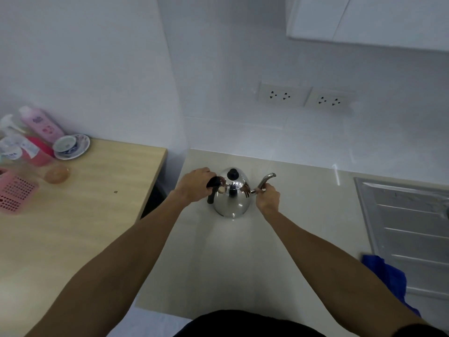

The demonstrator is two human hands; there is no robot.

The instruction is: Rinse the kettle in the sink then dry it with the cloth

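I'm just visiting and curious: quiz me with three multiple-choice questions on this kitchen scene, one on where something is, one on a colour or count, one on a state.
1. Where does the kettle stand?
A. on the pale counter
B. on the wooden table
C. on the draining board

2. What colour is the cloth by the draining board?
A. red
B. blue
C. white

3. What is the left hand doing?
A. resting flat on the counter
B. holding the cloth
C. closed around the kettle's black handle

Answers:
1 A, the kettle sits on the pale counter, between the wooden table and the draining board.
2 B, the crumpled cloth is bright blue.
3 C, its grip wraps the black handle, while the right hand holds the spout.
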